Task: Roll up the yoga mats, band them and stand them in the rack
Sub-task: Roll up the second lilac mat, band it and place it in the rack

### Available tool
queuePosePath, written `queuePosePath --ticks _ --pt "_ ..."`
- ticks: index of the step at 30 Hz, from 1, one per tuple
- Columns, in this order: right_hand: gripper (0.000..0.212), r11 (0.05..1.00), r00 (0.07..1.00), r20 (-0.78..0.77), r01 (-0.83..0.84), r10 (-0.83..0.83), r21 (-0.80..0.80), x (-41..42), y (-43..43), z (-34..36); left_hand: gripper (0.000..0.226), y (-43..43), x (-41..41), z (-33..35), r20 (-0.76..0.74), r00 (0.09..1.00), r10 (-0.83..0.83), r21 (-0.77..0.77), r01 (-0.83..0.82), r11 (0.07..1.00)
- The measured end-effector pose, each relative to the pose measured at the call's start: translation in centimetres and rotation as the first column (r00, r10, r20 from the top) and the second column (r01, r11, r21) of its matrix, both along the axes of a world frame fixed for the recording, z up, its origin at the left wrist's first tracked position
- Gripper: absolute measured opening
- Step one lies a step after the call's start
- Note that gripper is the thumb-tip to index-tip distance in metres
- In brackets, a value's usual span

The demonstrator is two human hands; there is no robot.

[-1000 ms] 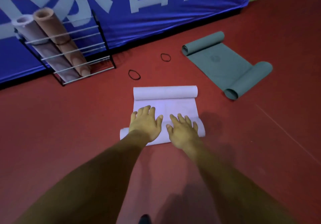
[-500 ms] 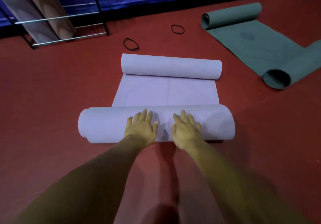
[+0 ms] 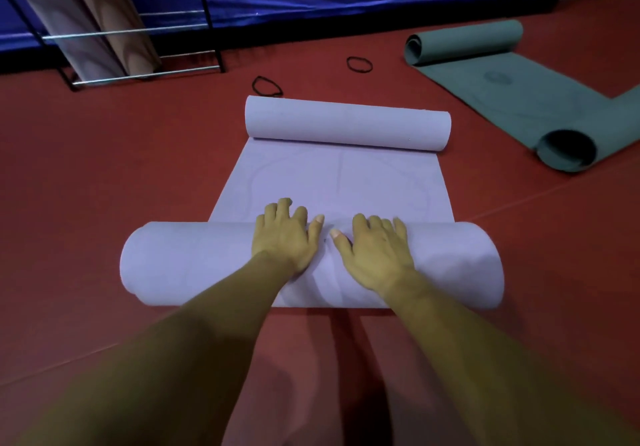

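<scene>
Lilac mat (image 3: pixel 332 182): on floor (image 3: pixel 104 168), both ends rolled. Left hand (image 3: pixel 282 237), right hand (image 3: pixel 375 255): side by side on its near roll, fingers straight, pressing, gripping nothing. Bands (image 3: pixel 266 86): just beyond mat. Rack (image 3: pixel 121 30): beyond-left. Green mat (image 3: pixel 502 85): beyond-right.

Cropped: rack (image 3: pixel 122 31); green mat (image 3: pixel 519 99).

Your lilac mat (image 3: pixel 332 182) lies rolled at both ends, flat between; the green mat (image 3: pixel 512 89), to your right, likewise. A black band (image 3: pixel 266 86) lies just beyond the lilac mat, a second band (image 3: pixel 359 64) near the green. The rack (image 3: pixel 131 31), far left, holds two rolled mats (image 3: pixel 116 19), leaning.
</scene>
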State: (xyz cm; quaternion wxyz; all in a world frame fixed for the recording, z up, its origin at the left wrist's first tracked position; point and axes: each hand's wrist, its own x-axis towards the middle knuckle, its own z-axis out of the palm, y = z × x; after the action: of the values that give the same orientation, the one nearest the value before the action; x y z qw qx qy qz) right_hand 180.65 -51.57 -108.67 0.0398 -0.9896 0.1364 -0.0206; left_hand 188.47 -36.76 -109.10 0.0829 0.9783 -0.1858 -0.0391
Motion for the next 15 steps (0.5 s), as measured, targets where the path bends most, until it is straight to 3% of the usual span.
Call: queuePosePath --ticks 4,9,15 --pt "0.059 0.999 0.998 -0.051 0.02 -0.022 -0.029 -3.3 1.1 1.2 0.052 1.6 -3.8 0.5 -0.076 0.997 -0.001 -0.076 -0.005 0.997" --pt "0.05 0.997 0.987 -0.162 -0.009 0.021 0.075 -8.3 3.2 1.3 0.053 5.1 -10.3 0.6 -0.141 0.99 -0.016 0.079 0.027 0.996" --pt "0.051 0.997 0.972 -0.227 -0.04 0.055 0.068 -17.2 6.6 1.6 0.055 8.4 -18.5 1.5 -0.137 0.991 0.001 0.105 0.013 0.994"
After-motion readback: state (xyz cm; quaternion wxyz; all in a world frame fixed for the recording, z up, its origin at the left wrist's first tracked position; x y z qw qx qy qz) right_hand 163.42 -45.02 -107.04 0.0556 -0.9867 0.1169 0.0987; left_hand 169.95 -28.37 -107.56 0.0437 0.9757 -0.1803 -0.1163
